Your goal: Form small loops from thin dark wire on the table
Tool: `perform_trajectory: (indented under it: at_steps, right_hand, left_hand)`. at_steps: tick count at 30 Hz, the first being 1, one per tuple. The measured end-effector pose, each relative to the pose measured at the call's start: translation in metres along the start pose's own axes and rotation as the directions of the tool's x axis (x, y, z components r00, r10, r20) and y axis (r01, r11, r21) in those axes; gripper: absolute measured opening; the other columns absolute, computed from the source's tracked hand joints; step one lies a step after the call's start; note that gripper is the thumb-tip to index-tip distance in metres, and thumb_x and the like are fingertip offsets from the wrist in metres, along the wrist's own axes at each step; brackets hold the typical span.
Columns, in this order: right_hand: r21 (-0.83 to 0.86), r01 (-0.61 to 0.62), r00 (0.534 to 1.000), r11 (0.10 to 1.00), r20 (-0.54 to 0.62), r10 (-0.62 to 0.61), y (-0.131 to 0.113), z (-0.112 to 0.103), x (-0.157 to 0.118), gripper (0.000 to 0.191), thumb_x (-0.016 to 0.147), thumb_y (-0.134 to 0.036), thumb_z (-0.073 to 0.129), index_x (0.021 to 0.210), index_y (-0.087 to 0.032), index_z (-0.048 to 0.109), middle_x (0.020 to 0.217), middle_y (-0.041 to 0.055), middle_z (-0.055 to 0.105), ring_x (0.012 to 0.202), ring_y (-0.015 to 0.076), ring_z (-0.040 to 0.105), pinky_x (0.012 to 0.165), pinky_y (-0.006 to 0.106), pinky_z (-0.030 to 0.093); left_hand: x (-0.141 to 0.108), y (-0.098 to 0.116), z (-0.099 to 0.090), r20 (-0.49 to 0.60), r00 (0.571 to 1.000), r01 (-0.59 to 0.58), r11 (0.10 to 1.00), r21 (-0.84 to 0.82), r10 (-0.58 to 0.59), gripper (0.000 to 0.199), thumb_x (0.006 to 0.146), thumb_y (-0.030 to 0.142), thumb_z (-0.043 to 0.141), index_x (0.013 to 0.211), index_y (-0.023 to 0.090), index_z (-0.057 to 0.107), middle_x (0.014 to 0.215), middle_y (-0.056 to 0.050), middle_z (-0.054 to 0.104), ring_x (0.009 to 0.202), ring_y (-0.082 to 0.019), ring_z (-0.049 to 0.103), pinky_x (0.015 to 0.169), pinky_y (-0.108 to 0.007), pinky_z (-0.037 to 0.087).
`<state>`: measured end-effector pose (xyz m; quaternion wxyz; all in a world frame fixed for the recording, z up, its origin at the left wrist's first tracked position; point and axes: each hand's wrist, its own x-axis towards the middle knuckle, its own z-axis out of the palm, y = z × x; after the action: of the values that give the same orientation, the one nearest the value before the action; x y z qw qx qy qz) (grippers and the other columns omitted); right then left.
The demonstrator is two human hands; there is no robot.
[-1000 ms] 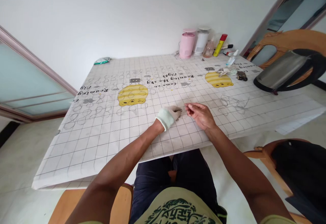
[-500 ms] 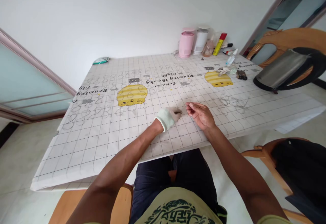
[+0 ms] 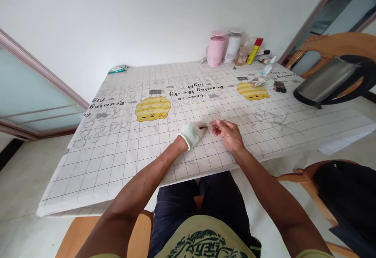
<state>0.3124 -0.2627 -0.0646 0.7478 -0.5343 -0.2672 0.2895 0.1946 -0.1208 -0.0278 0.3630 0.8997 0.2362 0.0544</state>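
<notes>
At the far left corner of the table lies a green and white packet [image 3: 118, 69], close to the wall; nearer, over the left part of the white checked tablecloth [image 3: 88, 179], many thin grey loops [image 3: 113, 127] are spread in rough rows, some of them across a yellow printed balloon [image 3: 153, 108]; at the near left, below the table edge, shows a wooden seat [image 3: 73, 232]; near the middle, the left hand [image 3: 194, 133], in a pale glove, rests low over the cloth with its fingers bent and drawn together; something small and dark shows at their tips, but whether it is gripped I cannot tell; just to the right is the bare right hand [image 3: 227, 132], half curled, its thumb near the forefinger and the other fingers folded in; the gap at the tips is too small to judge, and I cannot tell if it has hold of anything; beyond, by the wall, stand a pink cylinder [image 3: 216, 52], a white cylinder [image 3: 233, 48], a pinkish bottle [image 3: 241, 56] and a yellow can [image 3: 253, 53] with a red cap; on the right, a loose tangle of thin grey strands [image 3: 272, 120] lies on the cloth near the right hand; past it are a crumpled pale cloth [image 3: 262, 81], a small dark packet [image 3: 280, 87] and, farther right, a steel kettle [image 3: 329, 80] with a black handle.
</notes>
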Motion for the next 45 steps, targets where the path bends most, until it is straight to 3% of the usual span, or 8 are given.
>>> perform_trajectory:
  at_steps: [4, 10, 17, 21, 26, 31, 37, 45]
  right_hand:
    - [-0.016, 0.025, 0.999, 1.000, -0.038, -0.026, 0.000, -0.001, 0.001, 0.033, 0.092, -0.052, 0.081, 0.089, -0.019, 0.085, 0.079, 0.0093, 0.075, 0.066, 0.0179, 0.062, 0.058, 0.033, 0.045]
    - [-0.034, 0.024, 0.997, 0.999, -0.072, -0.027, 0.001, -0.005, 0.002, 0.032, 0.091, -0.050, 0.083, 0.085, -0.018, 0.084, 0.077, 0.0093, 0.075, 0.063, 0.0176, 0.062, 0.055, 0.032, 0.043]
    - [-0.080, 0.056, 0.992, 0.995, -0.111, -0.064, -0.007, -0.007, 0.002, 0.039, 0.089, -0.059, 0.083, 0.084, -0.020, 0.082, 0.078, 0.0085, 0.074, 0.062, 0.0171, 0.061, 0.054, 0.033, 0.046]
    - [-0.316, 0.023, 0.999, 0.948, -0.025, -0.033, -0.014, -0.007, -0.011, 0.049, 0.092, -0.069, 0.075, 0.086, -0.021, 0.081, 0.081, 0.0103, 0.076, 0.063, 0.0192, 0.064, 0.051, 0.032, 0.047]
    - [-0.593, 0.068, 0.995, 0.803, 0.096, -0.014, -0.009, 0.002, -0.030, 0.037, 0.095, -0.061, 0.075, 0.092, -0.025, 0.079, 0.076, 0.0050, 0.076, 0.059, 0.0189, 0.065, 0.053, 0.032, 0.051]
    - [-0.556, 0.084, 0.996, 0.827, 0.068, -0.055, 0.005, 0.013, -0.031, 0.033, 0.101, -0.053, 0.067, 0.089, -0.025, 0.076, 0.075, 0.0044, 0.077, 0.056, 0.0184, 0.065, 0.052, 0.032, 0.052]
    - [-0.432, 0.035, 0.999, 0.901, -0.009, -0.044, 0.010, 0.023, -0.034, 0.039, 0.098, -0.060, 0.069, 0.084, -0.023, 0.075, 0.075, 0.0065, 0.078, 0.053, 0.0189, 0.065, 0.052, 0.034, 0.054]
    - [-0.293, -0.064, 0.997, 0.954, -0.057, 0.050, 0.014, 0.035, -0.029, 0.041, 0.094, -0.060, 0.073, 0.076, -0.023, 0.074, 0.070, 0.0068, 0.075, 0.050, 0.0184, 0.065, 0.048, 0.032, 0.056]
  left_hand:
    - [-0.005, 0.007, 0.000, 0.041, 0.999, -0.032, 0.989, 0.144, 0.026, 0.036, 0.103, 0.027, 0.052, 0.121, 0.024, 0.083, 0.117, -0.003, 0.082, 0.108, -0.022, 0.074, 0.099, -0.028, 0.052]
    - [-0.015, 0.019, -0.006, 0.106, 0.993, -0.081, 0.966, 0.245, 0.057, 0.039, 0.103, 0.024, 0.047, 0.116, 0.025, 0.084, 0.106, -0.003, 0.083, 0.097, -0.022, 0.075, 0.087, -0.028, 0.054]
    - [-0.007, 0.006, 0.000, 0.054, 0.995, -0.084, 0.991, 0.108, 0.078, 0.035, 0.105, 0.025, 0.052, 0.119, 0.026, 0.084, 0.122, -0.002, 0.081, 0.113, -0.023, 0.073, 0.100, -0.026, 0.051]
    - [0.000, -0.006, 0.001, 0.015, 0.999, -0.047, 0.998, 0.036, 0.046, 0.033, 0.105, 0.026, 0.054, 0.118, 0.025, 0.084, 0.124, -0.002, 0.081, 0.117, -0.022, 0.072, 0.103, -0.025, 0.050]
    - [0.001, -0.009, -0.001, -0.016, 0.996, -0.082, 0.996, 0.017, 0.082, 0.032, 0.104, 0.024, 0.053, 0.112, 0.023, 0.084, 0.110, -0.003, 0.081, 0.100, -0.020, 0.073, 0.092, -0.025, 0.051]
    - [0.001, -0.011, -0.001, 0.024, 0.995, -0.103, 0.991, 0.087, 0.102, 0.030, 0.104, 0.029, 0.054, 0.100, 0.023, 0.082, 0.100, -0.002, 0.079, 0.090, -0.018, 0.069, 0.081, -0.024, 0.047]
    - [0.008, -0.024, 0.006, 0.083, 0.962, -0.271, 0.938, 0.214, 0.259, 0.026, 0.103, 0.029, 0.056, 0.100, 0.023, 0.081, 0.108, -0.003, 0.077, 0.099, -0.019, 0.068, 0.077, -0.024, 0.043]
    - [0.006, -0.020, 0.011, 0.010, 0.993, -0.116, 0.993, -0.024, 0.116, 0.033, 0.102, 0.029, 0.051, 0.084, 0.022, 0.076, 0.083, -0.001, 0.072, 0.081, -0.016, 0.066, 0.069, -0.024, 0.044]
